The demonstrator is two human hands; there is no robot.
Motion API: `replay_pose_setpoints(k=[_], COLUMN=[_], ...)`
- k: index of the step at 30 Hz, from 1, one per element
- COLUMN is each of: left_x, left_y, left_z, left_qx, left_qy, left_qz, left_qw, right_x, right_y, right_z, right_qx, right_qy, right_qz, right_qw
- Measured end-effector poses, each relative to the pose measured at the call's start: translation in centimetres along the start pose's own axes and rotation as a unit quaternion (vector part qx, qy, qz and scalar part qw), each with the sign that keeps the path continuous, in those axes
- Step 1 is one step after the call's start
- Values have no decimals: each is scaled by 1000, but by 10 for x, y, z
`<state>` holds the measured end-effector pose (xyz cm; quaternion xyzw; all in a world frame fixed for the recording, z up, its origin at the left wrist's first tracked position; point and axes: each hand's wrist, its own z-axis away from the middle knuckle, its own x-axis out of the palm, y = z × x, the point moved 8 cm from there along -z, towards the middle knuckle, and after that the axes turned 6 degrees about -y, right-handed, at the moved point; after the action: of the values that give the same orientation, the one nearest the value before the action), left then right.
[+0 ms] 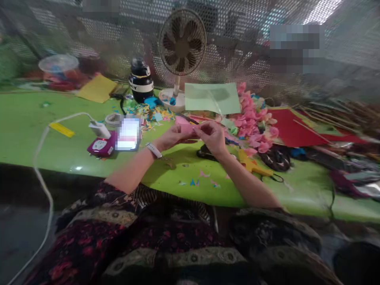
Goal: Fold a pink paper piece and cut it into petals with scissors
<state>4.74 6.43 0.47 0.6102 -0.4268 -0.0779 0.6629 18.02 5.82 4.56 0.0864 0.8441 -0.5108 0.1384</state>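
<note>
Head view: green bench (26, 130) spans the frame, littered with craft material. Large items on it: a red sheet (292, 128) at right, a pale green sheet (212, 98) standing just beside a small desk fan (181, 51), and a yellow sheet (97, 88) at far left rear. A heap of pink paper flowers (252, 122) lies between the pale green sheet and the red sheet. A dark bottle (141, 83) stands left of the fan. A white cable (41, 158) runs off the bench edge from a charger block (99, 129). A yellow glue gun (252, 164) lies near the right forearm. Left hand (172, 137), with a watch (153, 150) on the wrist, and right hand (212, 136) meet above the bench centre. Both have the grip narrow, fingers pinched on one small pink paper piece (187, 128), held between them, clear of the bench. Small paper scraps (196, 182) lie below the hands
</note>
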Motion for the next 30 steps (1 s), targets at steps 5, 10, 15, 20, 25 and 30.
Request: replay_pose_setpoints(k=[5, 10, 15, 20, 25, 30], left_x=[-5, -6, -4, -5, -5, -3], left_y=[-4, -3, -2, -1, -1, -1], left_z=[-3, -2, -2, -2, -2, -4], left_qx=[2, 8, 11, 15, 21, 36], left_qy=[-8, -6, 1, 11, 13, 2], left_qz=[-54, -73, -68, -60, -57, -65], left_qw=[999, 997, 998, 998, 998, 997], right_x=[0, 1, 1, 1, 0, -2], right_y=[0, 2, 3, 2, -2, 4], right_z=[0, 1, 2, 2, 2, -1], right_qx=[-13, -9, -15, -24, -38, -2], right_qy=[2, -4, 2, 7, 13, 6], right_qz=[5, -3, -19, -8, 4, -15], right_qw=[1000, 1000, 1000, 1000, 999, 1000])
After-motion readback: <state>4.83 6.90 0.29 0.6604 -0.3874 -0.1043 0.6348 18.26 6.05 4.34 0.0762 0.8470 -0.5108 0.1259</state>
